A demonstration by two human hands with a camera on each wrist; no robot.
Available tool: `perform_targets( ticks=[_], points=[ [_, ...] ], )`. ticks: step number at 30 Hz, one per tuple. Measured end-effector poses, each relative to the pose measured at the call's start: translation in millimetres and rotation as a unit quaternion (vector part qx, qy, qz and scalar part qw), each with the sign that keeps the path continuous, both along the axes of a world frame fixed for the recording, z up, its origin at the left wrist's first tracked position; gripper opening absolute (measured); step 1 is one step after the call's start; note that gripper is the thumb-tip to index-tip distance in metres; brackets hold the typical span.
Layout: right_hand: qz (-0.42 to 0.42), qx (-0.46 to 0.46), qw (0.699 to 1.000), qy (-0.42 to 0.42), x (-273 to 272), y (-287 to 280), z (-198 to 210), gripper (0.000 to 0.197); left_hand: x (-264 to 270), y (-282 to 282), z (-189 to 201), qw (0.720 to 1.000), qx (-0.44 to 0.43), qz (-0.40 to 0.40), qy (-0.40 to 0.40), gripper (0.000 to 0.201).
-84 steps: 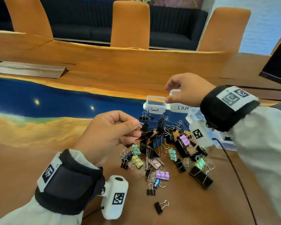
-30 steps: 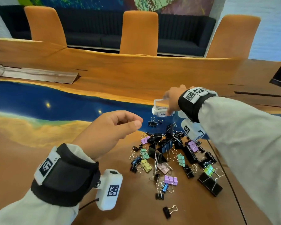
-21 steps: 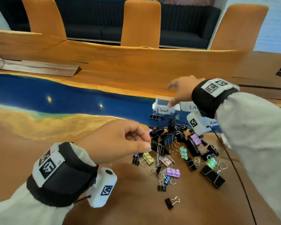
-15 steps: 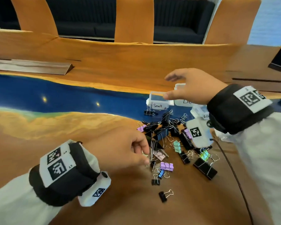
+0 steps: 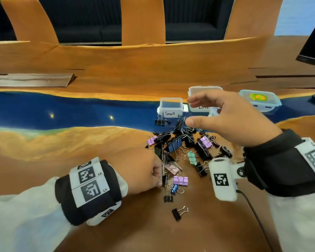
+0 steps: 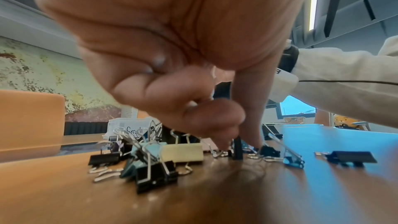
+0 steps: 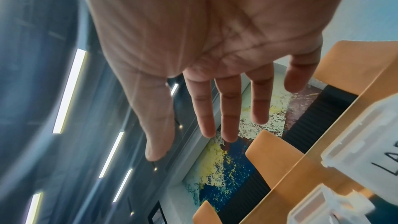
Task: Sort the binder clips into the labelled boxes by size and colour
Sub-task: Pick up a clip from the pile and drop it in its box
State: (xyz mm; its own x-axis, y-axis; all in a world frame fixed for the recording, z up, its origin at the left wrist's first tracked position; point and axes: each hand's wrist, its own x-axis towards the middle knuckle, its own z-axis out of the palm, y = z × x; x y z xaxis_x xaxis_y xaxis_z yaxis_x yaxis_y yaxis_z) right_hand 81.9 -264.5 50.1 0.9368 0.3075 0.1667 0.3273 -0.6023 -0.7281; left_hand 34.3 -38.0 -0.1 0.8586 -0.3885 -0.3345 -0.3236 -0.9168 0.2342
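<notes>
Overhead, light strips (image 7: 66,89) cross the ceiling above the table (image 5: 116,73).

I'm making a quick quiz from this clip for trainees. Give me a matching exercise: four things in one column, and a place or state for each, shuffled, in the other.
Things:
1. left hand
2. right hand
3. box marked Small
4. lone black clip

Places or states:
A. open, fingers spread above the pile
B. on the blue strip beyond the pile, no lid
C. lying apart, nearest the person
D. fingertips down among the clips at the pile's near left edge

Pairs: 1-D, 2-A, 3-B, 4-C
</notes>
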Motion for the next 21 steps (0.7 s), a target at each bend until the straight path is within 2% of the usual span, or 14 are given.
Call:
perform_targets(
  ticks=[5, 9, 12, 18, 21],
  points=[
    [0.061, 0.058, 0.994, 0.065, -17, -2, -11, 0.052, 1, 7, 14, 0.998, -0.058, 0.005, 0.004, 0.014],
    [0.119, 0.093, 0.982, 0.11, -26, 2, -18, 0.051, 2, 4, 30, 0.979, -0.185, 0.078, -0.039, 0.014],
    [0.11, 0.105, 0.982, 0.109, -27, 6, -24, 0.046, 0, -11, 37, 0.958, -0.252, 0.13, -0.05, 0.015],
    [0.099, 0.132, 0.98, 0.113, -22, 5, -31, 0.026, -5, -28, 25, 0.939, -0.294, 0.166, -0.068, 0.016],
    [0.09, 0.12, 0.98, 0.134, -20, 4, -34, 0.022, -7, -26, 23, 0.932, -0.311, 0.173, -0.073, 0.015]
  ],
)
